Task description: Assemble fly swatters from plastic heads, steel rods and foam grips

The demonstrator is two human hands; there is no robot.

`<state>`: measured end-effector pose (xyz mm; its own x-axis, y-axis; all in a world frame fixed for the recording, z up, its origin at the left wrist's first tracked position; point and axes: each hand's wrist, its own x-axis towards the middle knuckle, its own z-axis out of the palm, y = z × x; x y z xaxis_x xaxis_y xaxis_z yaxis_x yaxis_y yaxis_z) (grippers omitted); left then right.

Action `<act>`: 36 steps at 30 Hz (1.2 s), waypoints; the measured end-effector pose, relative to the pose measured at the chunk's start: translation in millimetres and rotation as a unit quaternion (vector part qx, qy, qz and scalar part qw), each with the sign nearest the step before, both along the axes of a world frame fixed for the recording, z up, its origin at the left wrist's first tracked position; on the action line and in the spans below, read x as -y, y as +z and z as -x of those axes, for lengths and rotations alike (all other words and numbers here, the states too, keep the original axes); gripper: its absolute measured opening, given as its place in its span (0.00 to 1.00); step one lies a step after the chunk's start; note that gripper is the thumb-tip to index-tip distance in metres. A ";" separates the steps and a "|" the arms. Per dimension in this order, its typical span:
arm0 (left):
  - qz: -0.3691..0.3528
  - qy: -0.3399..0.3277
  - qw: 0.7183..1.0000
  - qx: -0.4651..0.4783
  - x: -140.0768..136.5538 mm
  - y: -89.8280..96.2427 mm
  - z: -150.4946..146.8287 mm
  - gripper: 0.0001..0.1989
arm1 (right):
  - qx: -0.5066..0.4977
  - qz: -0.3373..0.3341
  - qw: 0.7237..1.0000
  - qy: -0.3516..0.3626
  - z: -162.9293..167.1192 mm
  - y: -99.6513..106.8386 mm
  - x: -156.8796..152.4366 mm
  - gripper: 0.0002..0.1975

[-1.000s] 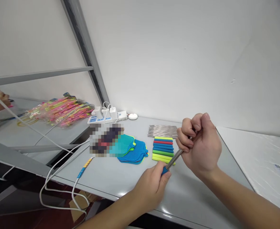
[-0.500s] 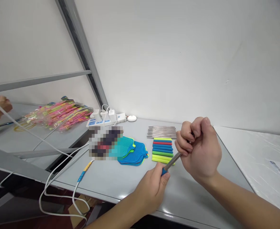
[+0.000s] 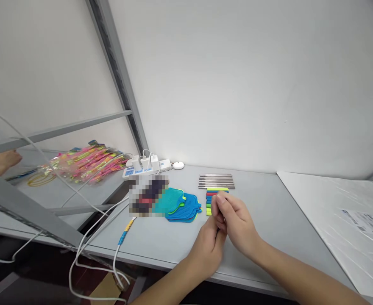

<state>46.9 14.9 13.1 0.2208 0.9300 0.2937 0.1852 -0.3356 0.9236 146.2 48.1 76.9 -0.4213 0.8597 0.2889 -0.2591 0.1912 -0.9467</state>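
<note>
Over the front of the table, my left hand (image 3: 207,248) is closed, its thumb and fingers meeting my right hand (image 3: 239,222). My right hand is closed too, its curled fingers right above the left thumb. The metal rod and blue grip sleeve seen between them earlier are hidden inside the hands. Just behind lie coloured grip sleeves (image 3: 212,199) in a stack, partly covered by my right hand. A row of metal rods (image 3: 216,181) lies beyond them. To the left are blue fly swatter heads (image 3: 188,207) and a teal swatter head (image 3: 170,200).
A power strip (image 3: 129,172) with white plugs and a white round-edged case (image 3: 178,165) stand by the wall. White cables (image 3: 78,250) hang over the left edge. Bagged pink items (image 3: 94,163), another person's hand (image 3: 4,162) and a wrapped white panel (image 3: 320,203) flank the table.
My right hand has moved down and left along the rod until it meets my left hand. The rod and blue sleeve are now covered. The view has shifted slightly.
</note>
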 end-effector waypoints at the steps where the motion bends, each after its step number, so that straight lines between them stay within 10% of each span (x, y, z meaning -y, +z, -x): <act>1: 0.005 0.001 1.000 0.018 0.9 1.6 -1.4 0.14 | 0.001 0.005 1.000 -0.005 0.1 -1.2 1.1 0.20; 9: 0.000 -0.021 0.996 0.092 -2.6 8.2 17.3 0.12 | -0.038 0.017 0.998 -0.043 1.4 -6.9 -6.1 0.24; 17: -0.049 0.099 0.978 0.178 -1.9 31.8 27.5 0.12 | -0.031 0.018 0.994 -0.101 1.3 -19.5 -1.9 0.22; 36: -0.101 -0.034 0.990 0.096 -19.1 59.2 -14.6 0.15 | 0.025 -0.091 0.985 -0.143 -17.3 -37.6 -4.3 0.22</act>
